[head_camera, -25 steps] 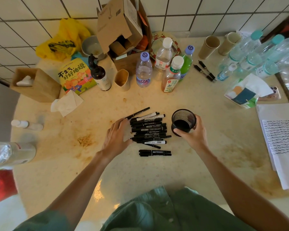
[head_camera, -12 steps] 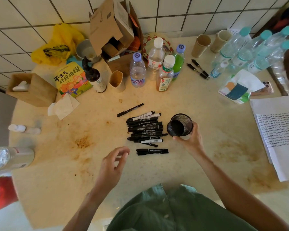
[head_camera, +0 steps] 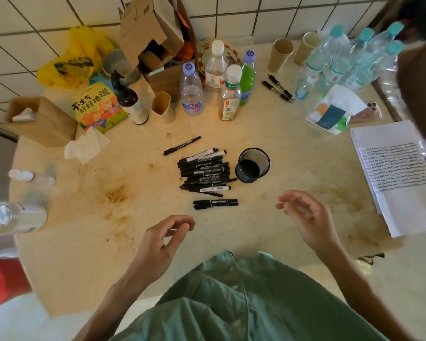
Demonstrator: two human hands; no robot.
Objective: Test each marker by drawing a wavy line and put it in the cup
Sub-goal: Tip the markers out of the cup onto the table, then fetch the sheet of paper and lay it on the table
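A pile of several black markers (head_camera: 203, 172) lies in the middle of the beige table (head_camera: 89, 217). One marker (head_camera: 182, 145) lies apart above the pile, and a pair of markers (head_camera: 215, 204) lies just below it. The black mesh cup (head_camera: 252, 165) stands upright to the right of the pile, with nothing visible inside. A sheet of paper (head_camera: 396, 168) covered with wavy lines lies at the right. My left hand (head_camera: 166, 238) hovers below the pile, fingers loosely curled and holding nothing. My right hand (head_camera: 305, 215) hovers below the cup, also loosely curled and holding nothing.
Several drink bottles (head_camera: 228, 97), paper cups (head_camera: 279, 55), a cardboard box (head_camera: 155, 33), a pump bottle (head_camera: 130, 102) and a booklet (head_camera: 96, 109) crowd the table's far side. Two pens (head_camera: 278, 91) and a tissue pack (head_camera: 332, 112) lie at the right. A bottle (head_camera: 12, 220) lies at the left edge.
My right hand let go of the mesh cup and drew back toward me. My left hand left the marker pile and pulled back too. The cup stands free.
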